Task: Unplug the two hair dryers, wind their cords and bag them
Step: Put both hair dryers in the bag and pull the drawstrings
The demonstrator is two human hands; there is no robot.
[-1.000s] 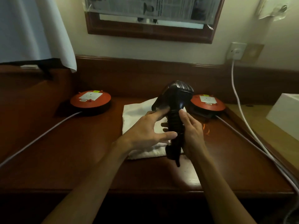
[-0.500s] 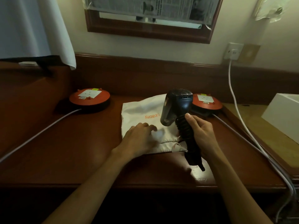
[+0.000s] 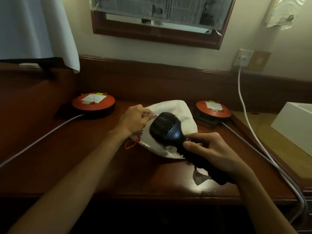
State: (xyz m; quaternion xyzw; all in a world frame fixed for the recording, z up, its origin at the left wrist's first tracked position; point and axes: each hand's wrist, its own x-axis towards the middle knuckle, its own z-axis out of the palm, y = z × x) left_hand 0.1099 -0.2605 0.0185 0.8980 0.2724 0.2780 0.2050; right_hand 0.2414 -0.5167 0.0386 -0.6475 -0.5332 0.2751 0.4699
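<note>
I am holding the black plastic hair dryer (image 3: 166, 128) by its handle in my right hand (image 3: 213, 153), fingers and thumb curled round the grip, with the grilled rear of the barrel facing up toward the camera. The dryer is hovering just above the white cloth drawstring bag (image 3: 175, 114), which is lying on the dark red-brown wooden worktop (image 3: 84, 157). My left hand (image 3: 135, 119) is pinching the bag's fabric at its left edge, fingers curled on the cloth; the orange drawstring (image 3: 130, 145) is trailing out just below that wrist.

Judgement: I am opening the bag mouth to receive the dryer. To do this step well, I am advising the following:
- Lift the pinched layer clear of the lower layer so that the mouth gapes before the barrel enters
- Lead with the barrel end, keeping the handle in the right hand until the head is inside
- Keep the wound cord against the handle; I cannot tell from this view how securely it is wrapped

Two round orange cable reels, one at left (image 3: 93, 103) and one at right (image 3: 213, 108), are sitting at the back of the worktop, with a white cable (image 3: 243, 105) running from the wall socket (image 3: 243, 58). A second dryer is not in view
</note>
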